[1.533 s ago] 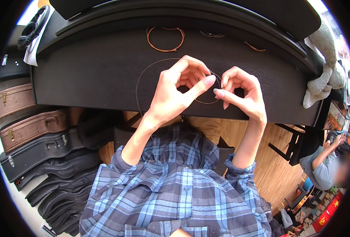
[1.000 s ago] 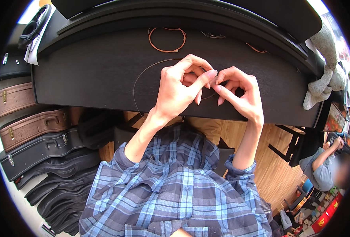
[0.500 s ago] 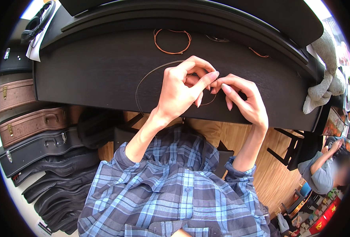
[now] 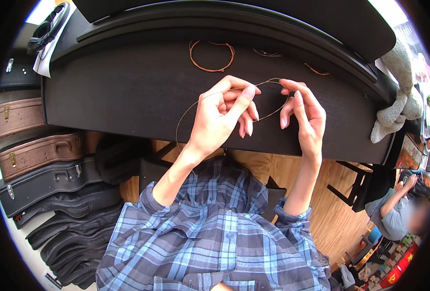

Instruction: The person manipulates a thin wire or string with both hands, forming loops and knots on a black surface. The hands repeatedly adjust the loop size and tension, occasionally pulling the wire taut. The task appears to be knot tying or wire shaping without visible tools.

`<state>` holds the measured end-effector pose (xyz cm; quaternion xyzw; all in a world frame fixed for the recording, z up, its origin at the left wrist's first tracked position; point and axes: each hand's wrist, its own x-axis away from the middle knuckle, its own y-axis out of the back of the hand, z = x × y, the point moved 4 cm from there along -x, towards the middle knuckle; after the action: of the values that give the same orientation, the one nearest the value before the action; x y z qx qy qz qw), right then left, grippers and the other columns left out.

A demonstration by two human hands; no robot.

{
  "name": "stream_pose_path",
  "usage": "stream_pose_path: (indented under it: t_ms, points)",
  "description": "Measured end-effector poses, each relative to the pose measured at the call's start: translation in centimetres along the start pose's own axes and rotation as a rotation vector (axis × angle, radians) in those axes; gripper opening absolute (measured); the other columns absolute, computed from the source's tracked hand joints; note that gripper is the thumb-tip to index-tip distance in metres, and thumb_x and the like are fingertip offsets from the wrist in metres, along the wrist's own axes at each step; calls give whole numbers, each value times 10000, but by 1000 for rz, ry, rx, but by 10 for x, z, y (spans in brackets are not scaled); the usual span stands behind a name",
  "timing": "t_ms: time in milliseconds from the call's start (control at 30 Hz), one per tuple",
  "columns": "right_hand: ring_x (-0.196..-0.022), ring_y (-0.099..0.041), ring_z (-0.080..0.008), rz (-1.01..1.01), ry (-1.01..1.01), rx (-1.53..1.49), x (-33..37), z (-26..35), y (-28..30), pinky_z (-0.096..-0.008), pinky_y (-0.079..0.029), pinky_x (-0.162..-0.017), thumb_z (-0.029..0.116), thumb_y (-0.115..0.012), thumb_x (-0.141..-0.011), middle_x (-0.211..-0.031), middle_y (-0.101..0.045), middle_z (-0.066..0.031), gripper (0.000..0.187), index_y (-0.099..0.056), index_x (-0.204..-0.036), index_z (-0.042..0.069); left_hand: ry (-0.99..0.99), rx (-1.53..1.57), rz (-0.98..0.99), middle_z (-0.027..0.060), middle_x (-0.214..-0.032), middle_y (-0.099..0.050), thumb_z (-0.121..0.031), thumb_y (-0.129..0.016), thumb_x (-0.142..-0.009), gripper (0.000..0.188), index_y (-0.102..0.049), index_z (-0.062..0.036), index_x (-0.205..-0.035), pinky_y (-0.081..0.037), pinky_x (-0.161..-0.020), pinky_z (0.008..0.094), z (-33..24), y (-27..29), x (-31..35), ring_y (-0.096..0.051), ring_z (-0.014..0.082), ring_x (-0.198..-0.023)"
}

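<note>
Between the thumb and forefinger of my left hand (image 4: pixel 217 109) a thin guitar string (image 4: pixel 178 127) is pinched, its other fingers loosely curled. One long end arcs from there down past my left wrist. On the other side the string bends into a loop that reaches my right hand (image 4: pixel 309 116). The loop lies against the right fingers, whose thumb and forefinger close loosely on it. Both hands hover over the dark desk top (image 4: pixel 113 102). Beyond them lie a copper-coloured coiled string (image 4: pixel 191 59), a small silvery coil (image 4: pixel 267 53) and a short copper-coloured coil (image 4: pixel 316 71).
Brown and black instrument cases (image 4: pixel 40 153) are stacked at the left. A raised black ledge (image 4: pixel 215 22) runs along the desk's back. At its right end hangs a grey plush toy (image 4: pixel 394 114). Another person (image 4: pixel 389 213) sits far right. Headphones (image 4: pixel 47 29) rest at upper left.
My hands have moved apart from each other, with the right fingers opening somewhat. The string's loop now spans the gap between them, and its long end has shifted right, nearer my left wrist.
</note>
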<state>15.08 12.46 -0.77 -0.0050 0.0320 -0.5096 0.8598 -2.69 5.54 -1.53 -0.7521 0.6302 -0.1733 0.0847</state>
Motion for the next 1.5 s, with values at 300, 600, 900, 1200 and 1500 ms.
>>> stream_pose_path:
  t_ms: [300, 600, 900, 1200, 1500]
  points:
    - [-559, -505, -16, -18, -36, 104, -2, 0, 2, -180, -389, -490, 131, -581, -1051, -948, -658, -58, 220, -703, -1151, -23, -70, -3, 8, 71, -710, -675, -146, -629, -1022, 168, -632, 20, -1050, -473, -455, 212, -3, 1, -2, -630, 87, -512]
    - [-597, -585, -64, 89, -13, 417, -6, 8, -15, -203, -462, -533, 202, -518, -1077, -1139, -664, -75, 308, -690, -1295, 69, -97, -138, -4, 65, -730, -691, -102, -680, -982, 129, -653, 14, -933, -457, -446, 204, -6, 9, -1, -620, 69, -515]
    - [-627, -601, -78, 91, 62, 371, -3, 6, -9, -220, -508, -564, 187, -500, -1083, -1253, -598, -93, 321, -674, -1298, 25, -50, -141, -21, 74, -757, -700, -101, -703, -969, 120, -675, 14, -984, -417, -429, 193, -5, 14, -3, -572, 49, -496]
    - [-625, -589, -68, -195, 76, 101, -1, 0, -4, -179, -443, -492, 155, -481, -1091, -1201, -568, -100, 299, -618, -1308, 0, -209, -11, -77, 78, -830, -705, -64, -726, -947, 136, -686, 22, -1046, -528, -604, 231, -4, 11, -1, -656, 102, -660]
    - [-530, -526, -14, -131, -1, 40, 6, -4, 2, -172, -366, -443, 48, -725, -939, -832, -654, -27, 182, -630, -1089, 6, -14, -120, 89, 85, -837, -706, -79, -694, -971, 107, -691, 11, -1028, -496, -544, 225, -2, 15, -2, -628, 95, -612]
